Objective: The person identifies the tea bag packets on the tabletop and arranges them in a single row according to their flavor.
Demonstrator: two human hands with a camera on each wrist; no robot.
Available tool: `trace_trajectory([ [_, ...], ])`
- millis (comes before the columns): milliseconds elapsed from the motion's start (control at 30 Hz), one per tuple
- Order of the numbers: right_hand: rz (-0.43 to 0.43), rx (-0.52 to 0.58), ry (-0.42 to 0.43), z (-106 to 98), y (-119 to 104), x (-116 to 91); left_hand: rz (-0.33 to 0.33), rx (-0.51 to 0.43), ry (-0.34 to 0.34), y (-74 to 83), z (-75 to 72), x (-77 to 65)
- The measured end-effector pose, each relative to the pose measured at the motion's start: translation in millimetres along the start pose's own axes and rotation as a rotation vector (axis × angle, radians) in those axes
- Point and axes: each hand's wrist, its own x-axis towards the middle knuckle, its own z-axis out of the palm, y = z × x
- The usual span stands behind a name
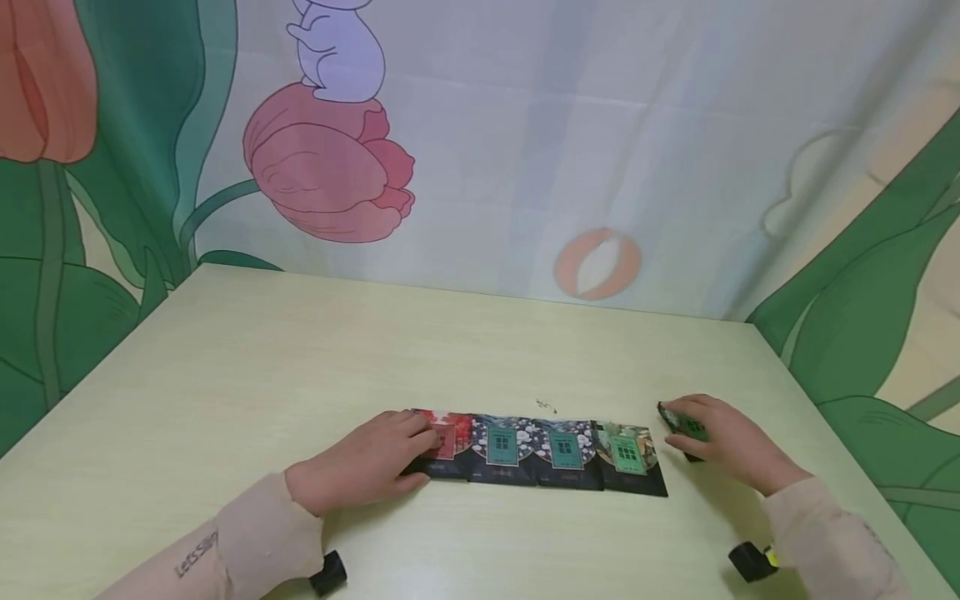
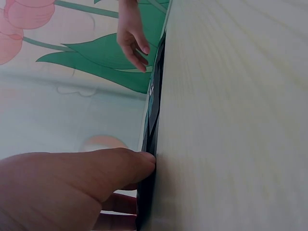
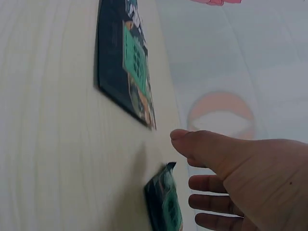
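Observation:
Several flat printed sachets lie side by side in a row. At the left end is a red-labelled sachet (image 1: 450,446), under the fingers of my left hand (image 1: 367,458); its thumb rests at the near edge. To its right come two white-flowered sachets with teal labels, the first sachet (image 1: 502,450) and the second sachet (image 1: 567,452). A green-labelled sachet (image 1: 628,457) ends the row. Beyond it, a separate green-labelled sachet (image 3: 163,199) sits slightly tilted. Close over this one is my right hand (image 1: 723,442), its thumb spread from the fingers (image 3: 214,202) in the right wrist view.
The pale wooden table (image 1: 315,342) extends around the row. A small dark mark (image 1: 547,406) shows just behind the sachets. At the table's far edge hangs a printed curtain (image 1: 480,167) with flowers and leaves. A black wrist device (image 1: 752,562) sits by the right sleeve.

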Motion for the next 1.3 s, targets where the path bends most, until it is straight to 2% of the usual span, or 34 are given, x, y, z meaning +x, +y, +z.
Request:
trace_trajectory([
  [267, 0.028, 0.001, -0.029, 4.4, 13.0, 3.2, -0.02, -0.021, -0.016, 1.1, -2.3, -0.6],
  [633, 0.042, -0.013, -0.048, 9.8, 22.2, 5.1, -0.004, 0.003, -0.009, 0.8, -4.2, -1.2],
  [1300, 0.059, -0.041, -0.059, 12.5, 20.9, 5.9, -0.02, -0.02, -0.034, -0.1, -2.1, -1.0],
])
